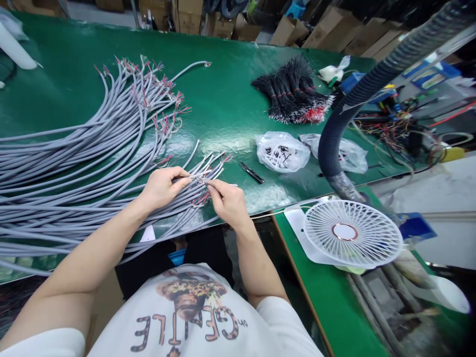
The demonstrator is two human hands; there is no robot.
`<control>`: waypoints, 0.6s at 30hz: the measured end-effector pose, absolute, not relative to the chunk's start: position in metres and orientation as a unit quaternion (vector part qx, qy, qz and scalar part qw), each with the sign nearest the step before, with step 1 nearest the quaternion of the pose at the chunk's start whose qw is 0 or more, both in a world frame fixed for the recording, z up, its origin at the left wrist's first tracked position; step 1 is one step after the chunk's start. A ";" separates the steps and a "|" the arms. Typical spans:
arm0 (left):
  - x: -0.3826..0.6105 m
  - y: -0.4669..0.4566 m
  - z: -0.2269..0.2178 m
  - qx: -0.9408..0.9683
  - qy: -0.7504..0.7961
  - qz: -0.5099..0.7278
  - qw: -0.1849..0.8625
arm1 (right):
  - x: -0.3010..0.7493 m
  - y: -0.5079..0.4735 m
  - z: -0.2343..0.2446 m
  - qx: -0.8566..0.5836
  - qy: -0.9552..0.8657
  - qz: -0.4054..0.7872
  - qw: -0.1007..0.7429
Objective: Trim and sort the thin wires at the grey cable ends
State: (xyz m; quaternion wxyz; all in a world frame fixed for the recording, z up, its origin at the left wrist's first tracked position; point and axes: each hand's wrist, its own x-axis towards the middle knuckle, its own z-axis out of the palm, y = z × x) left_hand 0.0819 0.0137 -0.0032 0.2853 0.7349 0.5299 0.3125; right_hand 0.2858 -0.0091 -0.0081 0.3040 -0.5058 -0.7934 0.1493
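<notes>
A large sheaf of grey sheathed cables (pixel 74 183) fans across the green bench mat (pixel 223 64), with thin red-and-pale wires sticking out of the cut ends. My left hand (pixel 161 188) grips one grey cable near its end. Just beside it, my right hand (pixel 227 202) pinches the fine wires at that same end, and the fingers hide part of them. More stripped cable ends (pixel 208 166) lie directly beyond both hands. A small pair of black-handled cutters (pixel 252 172) rests on the mat to the right of my right hand.
Two plastic bags (pixel 281 151) of small parts lie right of the cutters, behind them a bundle of black wires (pixel 292 91). A ribbed dark hose (pixel 345 134) crosses the right side. A white fan (pixel 351 233) sits on a lower green bench. Cardboard boxes (pixel 327 32) stand behind.
</notes>
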 end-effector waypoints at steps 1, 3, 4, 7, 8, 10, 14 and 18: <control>0.082 0.014 -0.003 0.735 0.530 0.313 0.285 | 0.286 -0.009 -0.008 -0.507 -0.794 0.148 0.301; 0.082 0.014 -0.003 0.735 0.529 0.315 0.283 | 0.287 -0.009 -0.008 -0.509 -0.795 0.146 0.296; 0.082 0.014 -0.004 0.736 0.528 0.316 0.283 | 0.288 -0.010 -0.008 -0.508 -0.796 0.146 0.295; 0.082 0.014 -0.004 0.739 0.526 0.315 0.280 | 0.288 -0.010 -0.008 -0.507 -0.796 0.152 0.293; 0.081 0.014 -0.005 0.740 0.525 0.313 0.280 | 0.287 -0.009 -0.007 -0.506 -0.796 0.156 0.294; 0.081 0.014 -0.005 0.743 0.524 0.309 0.279 | 0.286 -0.009 -0.007 -0.502 -0.796 0.167 0.295; 0.081 0.014 -0.006 0.747 0.523 0.303 0.279 | 0.280 -0.005 -0.009 -0.489 -0.791 0.194 0.311; 0.082 0.013 -0.005 0.747 0.520 0.298 0.286 | 0.269 -0.001 -0.013 -0.487 -0.776 0.211 0.340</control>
